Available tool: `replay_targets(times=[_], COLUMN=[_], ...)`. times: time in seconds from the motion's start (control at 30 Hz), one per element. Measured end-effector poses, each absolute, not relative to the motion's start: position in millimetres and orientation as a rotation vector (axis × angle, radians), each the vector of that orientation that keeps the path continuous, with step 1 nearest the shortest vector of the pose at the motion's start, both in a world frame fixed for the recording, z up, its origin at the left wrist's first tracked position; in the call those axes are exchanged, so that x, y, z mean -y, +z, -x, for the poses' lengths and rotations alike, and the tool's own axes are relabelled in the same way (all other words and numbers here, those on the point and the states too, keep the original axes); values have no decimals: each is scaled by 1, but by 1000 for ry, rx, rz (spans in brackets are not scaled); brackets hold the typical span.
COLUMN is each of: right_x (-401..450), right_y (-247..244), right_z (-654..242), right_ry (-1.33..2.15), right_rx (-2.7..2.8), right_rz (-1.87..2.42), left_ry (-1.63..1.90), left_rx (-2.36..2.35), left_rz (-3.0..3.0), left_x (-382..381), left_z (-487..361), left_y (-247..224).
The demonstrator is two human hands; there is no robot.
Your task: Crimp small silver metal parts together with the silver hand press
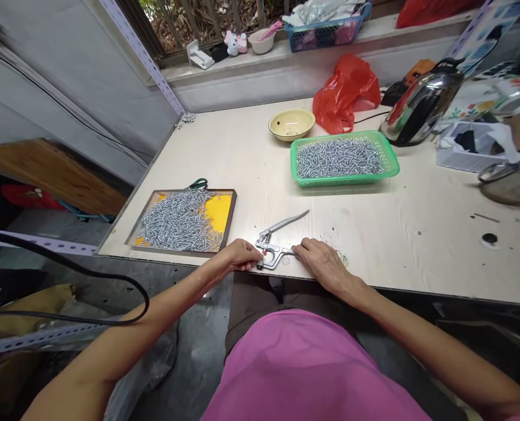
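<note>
Silver hand pliers (pixel 281 225) lie on the table near its front edge, their two handles spread apart and a spring between them. My right hand (pixel 323 263) is closed on the end of the lower handle. At the jaw end, my left hand (pixel 242 255) has its fingers pinched together; what they hold, if anything, is too small to name. A small red spot shows in the jaw. Left of the pliers, a shallow brown tray (pixel 231 216) with a yellow bottom holds many small silver metal parts (pixel 176 222).
A green basket (pixel 345 180) full of similar metal parts stands at the back. Behind it are a yellow bowl (pixel 292 124), a red plastic bag (pixel 345 93) and a kettle (pixel 426 105). Green-handled scissors (pixel 199 183) touch the tray's back edge.
</note>
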State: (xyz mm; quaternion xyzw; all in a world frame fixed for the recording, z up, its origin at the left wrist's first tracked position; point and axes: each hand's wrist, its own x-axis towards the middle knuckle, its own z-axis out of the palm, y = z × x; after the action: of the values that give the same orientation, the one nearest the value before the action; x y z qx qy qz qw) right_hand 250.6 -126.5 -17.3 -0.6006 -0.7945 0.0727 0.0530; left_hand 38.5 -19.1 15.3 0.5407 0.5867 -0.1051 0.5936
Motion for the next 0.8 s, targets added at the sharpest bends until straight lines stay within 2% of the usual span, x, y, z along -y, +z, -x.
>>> replay_targets(times=[0.5, 0.67, 0.8], right_x=[126, 101, 72], right_y=[-15, -7, -4], right_z=[-254, -268, -275], right_ry=[287, 262, 416], right_rx=[2443, 2401, 2527], right_rz=[1813, 1701, 1685], left_ry=[-274, -284, -261], left_rx=[-1406, -1412, -1422], left_rz=[-1199, -1177, -1164], left_x=[26, 25, 26], left_z=[-41, -38, -36], left_y=[17, 10, 8])
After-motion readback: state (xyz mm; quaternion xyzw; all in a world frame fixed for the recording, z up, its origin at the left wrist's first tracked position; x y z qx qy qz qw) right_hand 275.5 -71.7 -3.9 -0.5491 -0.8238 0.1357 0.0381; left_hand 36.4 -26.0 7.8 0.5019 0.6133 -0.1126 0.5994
